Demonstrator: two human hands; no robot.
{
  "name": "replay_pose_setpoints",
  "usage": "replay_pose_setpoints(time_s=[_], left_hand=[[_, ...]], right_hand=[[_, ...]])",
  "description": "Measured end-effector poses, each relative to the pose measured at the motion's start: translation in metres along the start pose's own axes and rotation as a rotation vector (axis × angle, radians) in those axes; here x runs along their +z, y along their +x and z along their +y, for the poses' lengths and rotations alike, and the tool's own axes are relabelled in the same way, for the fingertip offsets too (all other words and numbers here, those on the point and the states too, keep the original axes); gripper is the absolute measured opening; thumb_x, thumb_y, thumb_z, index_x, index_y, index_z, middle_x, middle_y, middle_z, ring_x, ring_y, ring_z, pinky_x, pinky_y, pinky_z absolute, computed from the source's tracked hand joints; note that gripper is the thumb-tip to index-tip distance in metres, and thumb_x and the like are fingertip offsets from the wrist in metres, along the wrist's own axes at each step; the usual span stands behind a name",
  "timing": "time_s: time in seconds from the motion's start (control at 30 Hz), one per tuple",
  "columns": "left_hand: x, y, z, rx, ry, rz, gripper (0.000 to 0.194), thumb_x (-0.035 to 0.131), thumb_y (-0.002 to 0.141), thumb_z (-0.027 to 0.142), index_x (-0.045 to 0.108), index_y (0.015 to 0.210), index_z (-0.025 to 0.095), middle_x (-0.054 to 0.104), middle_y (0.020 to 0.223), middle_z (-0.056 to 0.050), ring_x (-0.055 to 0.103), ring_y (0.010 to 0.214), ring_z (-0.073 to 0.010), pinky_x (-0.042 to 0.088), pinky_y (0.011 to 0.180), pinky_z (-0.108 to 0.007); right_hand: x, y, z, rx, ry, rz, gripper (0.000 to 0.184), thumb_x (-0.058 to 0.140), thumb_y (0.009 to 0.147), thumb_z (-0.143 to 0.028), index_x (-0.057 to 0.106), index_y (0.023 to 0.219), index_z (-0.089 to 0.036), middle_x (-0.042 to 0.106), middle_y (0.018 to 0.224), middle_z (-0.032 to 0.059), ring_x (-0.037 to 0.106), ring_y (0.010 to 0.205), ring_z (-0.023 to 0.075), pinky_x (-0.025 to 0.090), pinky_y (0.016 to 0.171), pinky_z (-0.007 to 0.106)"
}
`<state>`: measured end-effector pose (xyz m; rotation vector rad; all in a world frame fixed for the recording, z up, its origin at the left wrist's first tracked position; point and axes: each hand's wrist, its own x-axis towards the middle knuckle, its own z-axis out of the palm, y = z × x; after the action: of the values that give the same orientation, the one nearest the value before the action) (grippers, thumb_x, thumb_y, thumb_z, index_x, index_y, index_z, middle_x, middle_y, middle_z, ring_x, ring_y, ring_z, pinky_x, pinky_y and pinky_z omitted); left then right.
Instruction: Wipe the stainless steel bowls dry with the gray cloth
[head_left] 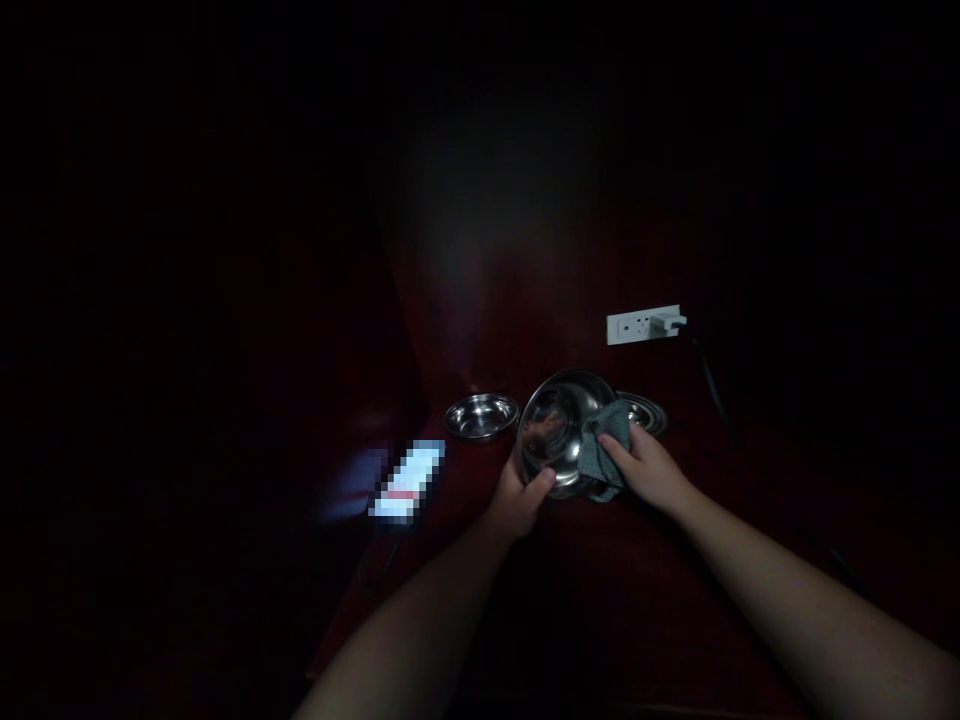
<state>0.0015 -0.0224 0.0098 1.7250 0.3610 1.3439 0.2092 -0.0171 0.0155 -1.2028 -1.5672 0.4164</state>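
A shiny metal bowl [546, 420] is tilted so that its inside faces me. My left hand [521, 497] grips its lower left rim, with the thumb over the edge. My right hand [646, 462] is closed on a grey-green cloth [604, 450], which lies against the bowl's right rim and covers part of it. Behind and to the left, a shallow metal dish [481, 417] rests on the dark red surface. Another round metal dish or lid [651, 412] shows partly behind the cloth and my right hand.
A lit phone-like screen [409, 483], blurred into blocks, lies to the left on the dark red surface [600, 600]. A white wall socket [628, 327] with a plug [666, 323] is at the back right, with a dark cable [711, 378] below it. Most of the surroundings are dark.
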Motion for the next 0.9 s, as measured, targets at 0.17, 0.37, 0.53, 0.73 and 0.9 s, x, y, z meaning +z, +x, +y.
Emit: replay_pose_setpoints(time_s=[0.17,0.37,0.53,0.73,0.9], left_hand=[[0.0013,0.0010,0.0035,-0.009,-0.021,-0.002,0.057,0.057,0.083,0.037,0.042,0.133,0.016,0.046,0.140,-0.014,0.042,0.129,-0.0286,0.033,0.108,-0.044],[0.0037,0.0023,0.0073,0.025,-0.021,-0.004,0.054,0.056,0.083,0.038,0.044,0.131,0.015,0.049,0.137,-0.014,0.044,0.128,-0.0279,0.032,0.108,-0.045],[0.0049,0.0029,0.0068,0.021,-0.035,-0.001,0.055,0.057,0.082,0.042,0.045,0.129,0.015,0.048,0.137,-0.014,0.044,0.128,-0.0283,0.033,0.108,-0.045],[0.0048,0.0036,0.0079,0.040,-0.037,-0.004,0.051,0.056,0.083,0.036,0.045,0.129,0.016,0.048,0.137,-0.014,0.044,0.128,-0.0282,0.032,0.108,-0.046],[0.0044,0.0030,0.0084,0.019,-0.041,-0.001,0.051,0.057,0.083,0.035,0.045,0.129,0.016,0.048,0.138,-0.014,0.043,0.129,-0.0284,0.030,0.110,-0.046]], right_hand=[[0.0002,0.0000,0.0014,0.007,0.012,-0.015,0.029,0.049,0.085,-0.042,0.055,0.103,-0.019,0.066,0.095,0.0074,0.063,0.087,0.0229,0.050,0.080,0.037],[0.0000,0.0001,-0.0008,0.008,0.024,-0.017,0.029,0.050,0.085,-0.041,0.055,0.102,-0.018,0.066,0.097,0.0082,0.063,0.089,0.0228,0.049,0.082,0.037],[-0.0001,0.0004,-0.0022,0.027,0.034,-0.010,0.027,0.050,0.084,-0.040,0.055,0.100,-0.019,0.067,0.095,0.0075,0.063,0.087,0.0227,0.049,0.081,0.038],[0.0005,-0.0003,-0.0028,0.056,0.044,-0.017,0.027,0.050,0.084,-0.042,0.054,0.099,-0.019,0.066,0.093,0.0079,0.063,0.085,0.0227,0.050,0.079,0.038],[0.0010,-0.0004,-0.0002,0.058,0.055,-0.026,0.029,0.050,0.085,-0.042,0.054,0.102,-0.019,0.066,0.096,0.0079,0.063,0.087,0.0222,0.050,0.080,0.038]])
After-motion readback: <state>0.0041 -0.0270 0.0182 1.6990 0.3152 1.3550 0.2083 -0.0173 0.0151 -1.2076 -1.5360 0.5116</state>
